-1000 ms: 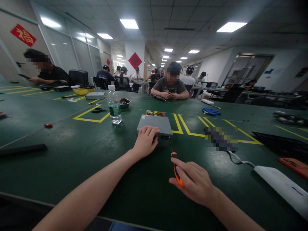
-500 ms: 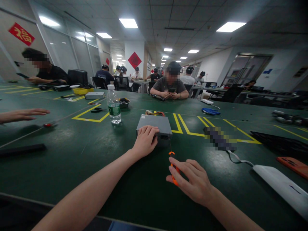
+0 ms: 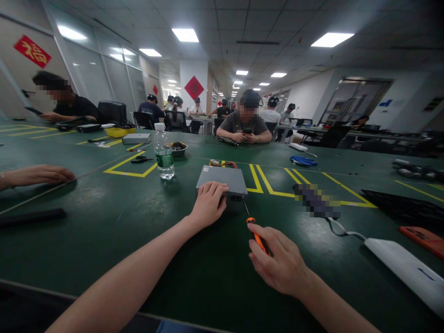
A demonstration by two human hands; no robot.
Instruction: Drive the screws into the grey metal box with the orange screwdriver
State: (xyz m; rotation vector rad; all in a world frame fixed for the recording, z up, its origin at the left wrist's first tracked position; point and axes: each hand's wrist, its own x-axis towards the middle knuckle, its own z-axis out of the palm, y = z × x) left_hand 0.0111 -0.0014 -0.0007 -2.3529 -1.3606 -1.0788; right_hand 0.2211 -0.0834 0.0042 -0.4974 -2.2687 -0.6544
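Nearest, the right hand (image 3: 282,268) is wrapped around the slim orange-handled screwdriver (image 3: 258,238), whose thin shaft runs toward eleven o'clock and meets the near right corner of the flat grey metal box (image 3: 225,180) on the dark green surface (image 3: 104,222). At ten o'clock from it, the left hand (image 3: 210,203) rests loosely curled, palm-down, on the box's near edge. Under that one-sided press, I judge that a skewed tip could slip and shove the box toward the clear plastic water bottle (image 3: 164,155) beyond at eleven o'clock.
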